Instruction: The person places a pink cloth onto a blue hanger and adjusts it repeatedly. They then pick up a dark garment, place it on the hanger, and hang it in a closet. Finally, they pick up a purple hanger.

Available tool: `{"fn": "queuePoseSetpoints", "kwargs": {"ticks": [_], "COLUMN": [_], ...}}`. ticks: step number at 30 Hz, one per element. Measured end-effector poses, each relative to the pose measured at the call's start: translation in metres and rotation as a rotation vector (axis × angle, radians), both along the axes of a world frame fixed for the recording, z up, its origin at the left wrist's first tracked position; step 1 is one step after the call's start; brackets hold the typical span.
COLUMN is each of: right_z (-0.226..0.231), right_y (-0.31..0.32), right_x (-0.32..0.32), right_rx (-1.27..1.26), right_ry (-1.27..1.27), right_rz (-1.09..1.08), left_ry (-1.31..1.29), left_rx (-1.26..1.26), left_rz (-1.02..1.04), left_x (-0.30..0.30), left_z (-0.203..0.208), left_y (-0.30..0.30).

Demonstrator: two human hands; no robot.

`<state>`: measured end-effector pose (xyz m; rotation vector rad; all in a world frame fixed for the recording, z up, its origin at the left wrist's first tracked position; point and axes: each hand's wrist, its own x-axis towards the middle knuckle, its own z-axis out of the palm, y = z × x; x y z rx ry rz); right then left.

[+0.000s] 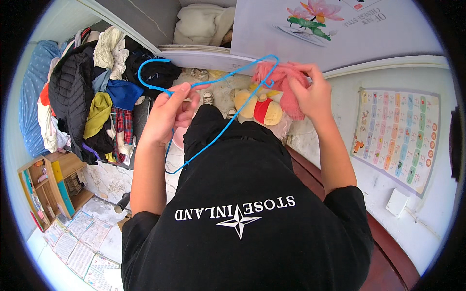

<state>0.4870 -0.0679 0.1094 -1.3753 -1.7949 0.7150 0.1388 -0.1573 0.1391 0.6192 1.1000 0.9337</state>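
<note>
My left hand [175, 110] is closed around a blue wire hanger [228, 75], gripping it just below the hook, which points to the left. The hanger's body stretches right and down in front of my black shirt. In my right hand [313, 94] is a bunched pink knit garment [291, 105], pinched between thumb and fingers. One end of the hanger lies against the pink cloth. How far the wire passes into the cloth, I cannot tell.
Clothes [73, 87] are heaped at the left. Beyond my hands stand a cabinet with white bedding [201, 24] and a flower-printed door [378, 34]. A yellow plush toy [268, 112] in red lies below. A wooden shelf [65, 196] is at lower left, a poster [395, 138] at right.
</note>
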Motion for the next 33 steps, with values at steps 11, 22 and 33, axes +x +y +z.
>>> {"fn": "queuePoseSetpoints", "kwargs": {"ticks": [11,22,33], "right_z": [0.021,0.017,0.01], "right_y": [0.013,0.006,0.003], "right_x": [-0.017,-0.025,-0.031], "right_rx": [-0.839,-0.859,-0.772], "right_ry": [0.82,0.806,0.694], "right_rz": [-0.125,0.065,0.099], "left_ry": [0.117,0.159,0.257], "left_rx": [0.09,0.203,0.209], "left_rz": [-0.024,-0.047,-0.138], "left_x": [0.002,0.002,0.005], "left_z": [-0.002,0.005,-0.009], "left_y": [0.001,-0.013,-0.022]}}
